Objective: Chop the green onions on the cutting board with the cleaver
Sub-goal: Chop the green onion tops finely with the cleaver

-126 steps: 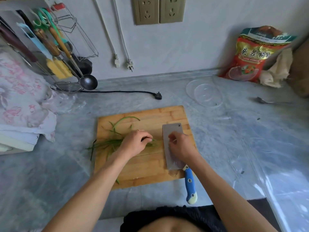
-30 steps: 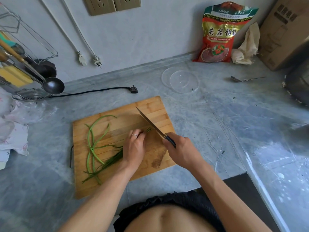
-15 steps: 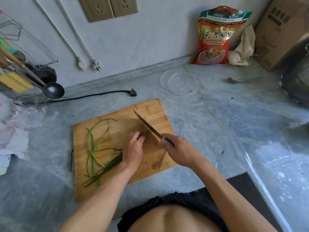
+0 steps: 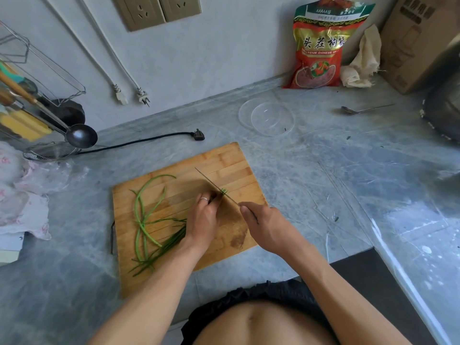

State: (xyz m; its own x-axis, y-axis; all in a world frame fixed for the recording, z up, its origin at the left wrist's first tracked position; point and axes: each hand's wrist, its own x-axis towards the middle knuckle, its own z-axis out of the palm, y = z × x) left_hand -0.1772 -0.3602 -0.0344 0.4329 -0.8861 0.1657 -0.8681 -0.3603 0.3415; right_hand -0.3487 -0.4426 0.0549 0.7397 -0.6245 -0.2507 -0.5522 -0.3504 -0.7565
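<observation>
The green onions (image 4: 149, 215) lie on the left half of the cutting board (image 4: 231, 168) at frame centre, long stalks curving toward the upper left, the bundled ends running under the left hand (image 4: 202, 221). That hand's fingers are curled down onto the bundle, pressing it to the board; a ring shows on one finger, and the fingertips are hidden behind the knuckles. Short green tips (image 4: 224, 191) protrude just beyond the cleaver (image 4: 214, 185), which is seen edge-on as a thin dark line, so its blade face cannot be made out. The right hand (image 4: 268, 226) is wrapped around the cleaver's handle, which is fully hidden inside the grip. The board rests on the grey marbled surface (image 4: 323, 175). Farther out: a clear bowl (image 4: 266, 119) at upper centre, a red packet (image 4: 321, 43) against the wall, a spoon (image 4: 363, 109) at upper right, and a utensil rack (image 4: 29, 108) cut off by the left edge.
</observation>
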